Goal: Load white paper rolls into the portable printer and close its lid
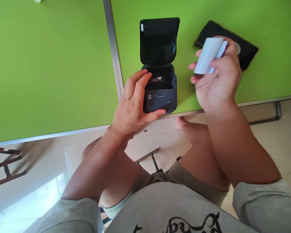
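A small dark label printer (157, 101) stands near the table's front edge with its lid (158, 40) flipped up and back. Its inner bay shows a printed sticker. My left hand (133, 100) grips the printer's left side, fingers over the bay's rim and thumb along the front. To the right of the printer and above the table, my right hand (219, 74) holds a white paper roll (208, 55) between thumb and fingers, a loose end showing. Behind that hand lies a black smartphone (247, 53), partly hidden by it.
The green table (50, 71) has a metal seam (113, 45) left of the printer and a metal-trimmed front edge. Below are my legs, a tiled floor (150, 139) and metal stool parts (7, 170) at the lower left. A white object (38, 1) is cut off at the top.
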### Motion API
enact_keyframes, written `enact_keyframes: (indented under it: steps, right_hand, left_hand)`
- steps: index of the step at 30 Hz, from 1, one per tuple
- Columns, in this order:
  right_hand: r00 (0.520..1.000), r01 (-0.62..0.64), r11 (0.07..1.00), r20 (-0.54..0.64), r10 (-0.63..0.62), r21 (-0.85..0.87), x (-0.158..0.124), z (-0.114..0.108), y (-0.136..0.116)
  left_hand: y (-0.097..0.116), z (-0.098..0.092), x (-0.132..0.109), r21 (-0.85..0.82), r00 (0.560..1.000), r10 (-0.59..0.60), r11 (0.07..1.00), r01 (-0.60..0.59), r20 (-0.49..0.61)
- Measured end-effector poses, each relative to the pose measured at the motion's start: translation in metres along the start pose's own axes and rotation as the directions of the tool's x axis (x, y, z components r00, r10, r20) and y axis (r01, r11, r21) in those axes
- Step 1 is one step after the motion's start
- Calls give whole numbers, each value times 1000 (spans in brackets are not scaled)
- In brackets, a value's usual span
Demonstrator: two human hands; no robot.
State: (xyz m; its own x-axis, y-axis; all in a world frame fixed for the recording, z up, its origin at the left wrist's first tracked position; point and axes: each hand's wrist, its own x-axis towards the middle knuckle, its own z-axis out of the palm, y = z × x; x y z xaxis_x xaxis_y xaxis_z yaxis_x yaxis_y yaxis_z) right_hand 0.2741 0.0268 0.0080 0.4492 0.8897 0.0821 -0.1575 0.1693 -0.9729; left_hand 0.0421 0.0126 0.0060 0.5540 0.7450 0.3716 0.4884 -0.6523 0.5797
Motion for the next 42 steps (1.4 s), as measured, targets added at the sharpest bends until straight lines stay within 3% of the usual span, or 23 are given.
enact_keyframes:
  steps: [1, 3, 6, 8, 11, 15, 21, 26, 32, 35, 40, 42]
  right_hand:
    - [1000, 3, 1000, 1, -3, 7, -1, 2, -2]
    - [977, 207, 976, 63, -202, -75, -5, 4, -4]
    - [801, 587, 788, 277, -531, -187, -11, 8, -1]
    - [727, 668, 712, 397, -560, -218, -13, 12, 1]
    - [751, 626, 714, 489, -443, -315, -12, 18, 2]
    - [783, 546, 744, 550, -291, -384, -7, 23, 3]
    - [783, 558, 735, 536, -314, -385, -8, 23, 5]
    - [793, 528, 741, 553, -255, -415, -9, 23, 2]
    - [793, 535, 761, 529, -303, -366, -13, 22, -3]
    - [748, 568, 759, 584, -314, -319, -18, 18, -6]
    - [585, 695, 685, 726, -363, -218, -22, 6, -6]
    - [550, 721, 655, 763, -339, -229, -24, 3, -5]
  left_hand:
    - [0, 0, 0, 2, 1000, -5, 1000, 5, 4]
    - [1, 0, -1, 4, 1000, -7, 1000, 7, 10]
    - [1, 3, -2, -6, 999, -40, 999, 40, 10]
    - [1, 4, -3, -6, 994, -106, 994, 106, 2]
    - [2, 6, -5, 56, 981, -193, 980, 192, 10]
    - [4, 5, -4, 126, 975, -216, 970, 208, 55]
    - [8, 2, -2, 129, 969, -235, 966, 224, 81]
    - [7, 3, -2, 123, 968, -236, 966, 226, 82]
    - [0, 4, -5, 62, 977, -207, 977, 203, 59]
    - [-2, 0, -5, -16, 977, -210, 977, 210, 37]
    - [0, -3, -1, -121, 961, -277, 953, 276, 14]
    - [1, -3, 1, -113, 952, -305, 946, 305, 10]
